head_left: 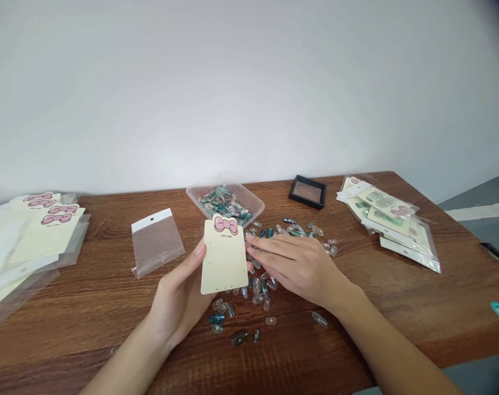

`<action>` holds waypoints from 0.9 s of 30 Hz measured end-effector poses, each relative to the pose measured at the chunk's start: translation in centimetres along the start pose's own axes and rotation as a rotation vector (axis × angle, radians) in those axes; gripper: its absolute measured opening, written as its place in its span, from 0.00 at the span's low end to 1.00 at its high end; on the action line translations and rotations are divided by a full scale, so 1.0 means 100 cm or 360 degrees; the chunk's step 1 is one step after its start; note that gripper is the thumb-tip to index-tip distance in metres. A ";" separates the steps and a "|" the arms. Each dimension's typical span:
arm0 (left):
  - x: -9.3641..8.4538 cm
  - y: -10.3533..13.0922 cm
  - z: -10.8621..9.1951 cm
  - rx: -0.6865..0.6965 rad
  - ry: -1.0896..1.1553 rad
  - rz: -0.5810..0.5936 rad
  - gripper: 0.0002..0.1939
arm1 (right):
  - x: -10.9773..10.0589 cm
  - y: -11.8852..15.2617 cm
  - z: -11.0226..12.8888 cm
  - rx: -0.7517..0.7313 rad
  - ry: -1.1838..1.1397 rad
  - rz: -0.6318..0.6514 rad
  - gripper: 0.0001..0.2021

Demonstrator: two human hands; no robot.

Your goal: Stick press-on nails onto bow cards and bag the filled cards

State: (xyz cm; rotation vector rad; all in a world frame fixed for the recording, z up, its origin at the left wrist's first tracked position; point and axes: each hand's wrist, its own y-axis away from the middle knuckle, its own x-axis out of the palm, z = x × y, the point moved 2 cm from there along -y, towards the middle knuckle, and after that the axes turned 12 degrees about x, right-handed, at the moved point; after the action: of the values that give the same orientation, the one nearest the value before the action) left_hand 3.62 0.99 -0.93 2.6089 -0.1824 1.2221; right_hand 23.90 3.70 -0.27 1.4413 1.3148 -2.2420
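A pale yellow card with a pink bow at its top is upright in my left hand, the thumb on its left edge and the fingers behind it. To the right, my right hand is palm down over the loose press-on nails, its fingers stretched out and pointing at the card's right edge. Its fingertips are close to the card; whether they touch it is hard to tell. Clear, teal and dark nails lie scattered below and around both hands. Behind the card, a clear plastic tray holds many more nails.
An unfilled clear bag lies left of the card. Bow cards and bags are piled at the far left. A black frame sits at the back, and bagged cards with green nails are stacked at the right.
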 end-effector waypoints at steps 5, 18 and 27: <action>0.000 -0.001 0.001 -0.0025 -0.0029 -0.0001 0.27 | 0.000 0.001 0.000 -0.0008 0.0035 -0.0018 0.11; 0.001 0.000 0.003 0.0054 -0.0101 0.0089 0.27 | 0.000 0.001 0.002 0.0225 -0.0337 -0.0188 0.10; -0.006 0.007 0.021 -0.0039 -0.0132 0.0325 0.26 | -0.009 -0.005 0.024 0.0321 -0.0800 -0.0416 0.12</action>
State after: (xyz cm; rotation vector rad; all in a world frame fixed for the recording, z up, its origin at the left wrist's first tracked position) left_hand 4.63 -0.24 -2.59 2.6740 -0.4877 1.1654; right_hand 22.52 2.00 1.07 0.6937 1.1834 -2.7251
